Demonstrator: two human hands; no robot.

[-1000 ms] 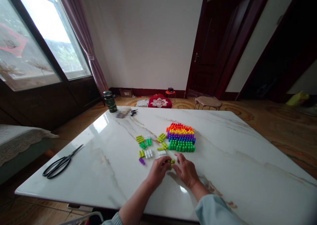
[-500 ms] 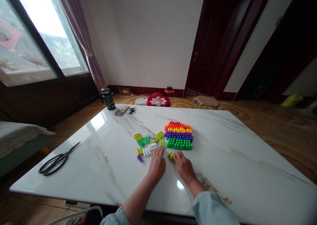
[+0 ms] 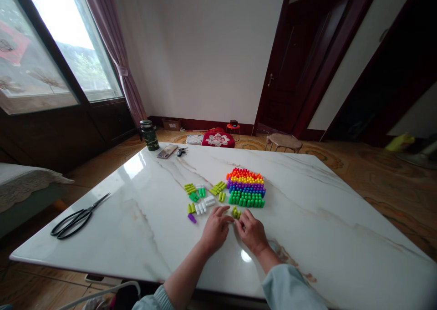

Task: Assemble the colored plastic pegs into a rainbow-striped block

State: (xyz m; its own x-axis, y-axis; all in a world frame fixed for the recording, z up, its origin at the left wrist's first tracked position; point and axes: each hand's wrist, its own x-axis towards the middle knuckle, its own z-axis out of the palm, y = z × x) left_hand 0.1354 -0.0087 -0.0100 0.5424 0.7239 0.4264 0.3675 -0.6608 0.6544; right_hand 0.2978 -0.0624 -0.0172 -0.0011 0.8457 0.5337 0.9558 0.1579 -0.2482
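Note:
Several yellow-green pegs (image 3: 236,212) stand in a small group in front of the rows of green pegs (image 3: 246,200). Just left of that group is my left hand (image 3: 215,228), its fingers apart and reaching toward the pegs, with nothing seen in them. My right hand (image 3: 251,230) is close on the right, thumb and fingers drawn together; what they hold, if anything, is too small to tell. Behind stand purple, yellow and red pegs (image 3: 243,171) in coloured rows. White pegs (image 3: 200,208), loose yellow-green pegs (image 3: 217,188) and a purple peg (image 3: 191,218) lie to the left.
Black scissors (image 3: 77,219) lie on the left of the marble table (image 3: 143,251). Near its far left edge are a camouflage bottle (image 3: 149,136), a phone (image 3: 167,151) and keys (image 3: 182,151). A round stool (image 3: 284,140) stands beyond the table.
My right hand has drawn back slightly from the small yellow-green group, which now shows more fully. My left hand has moved a little nearer me, its fingers now pointing right.

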